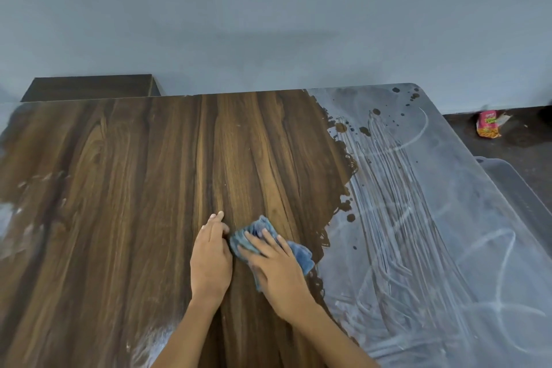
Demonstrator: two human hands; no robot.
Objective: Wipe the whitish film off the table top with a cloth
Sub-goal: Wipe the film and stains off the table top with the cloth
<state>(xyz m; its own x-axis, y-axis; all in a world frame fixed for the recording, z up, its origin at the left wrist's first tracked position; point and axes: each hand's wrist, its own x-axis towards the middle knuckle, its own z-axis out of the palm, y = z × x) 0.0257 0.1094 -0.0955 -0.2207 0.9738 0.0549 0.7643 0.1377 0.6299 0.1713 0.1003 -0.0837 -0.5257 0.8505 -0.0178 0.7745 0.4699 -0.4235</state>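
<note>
Table top (155, 188) partly wiped: centre cleared, whitish film (433, 218) left along the right side and left edge.
A blue cloth (298, 254), near the film's boundary, is pressed flat under the straight-fingered right hand (277, 275); the left hand (210, 260) is laid flat, empty, beside it.

A plain, sparsely furnished room, likely in a home: beyond the fingers (219, 215) a wood-grain table top (149, 173) meets a bare grey-blue wall (268, 9), and a crumpled snack packet (487, 127) lies on the dark floor (519, 140) far off to their right.
</note>
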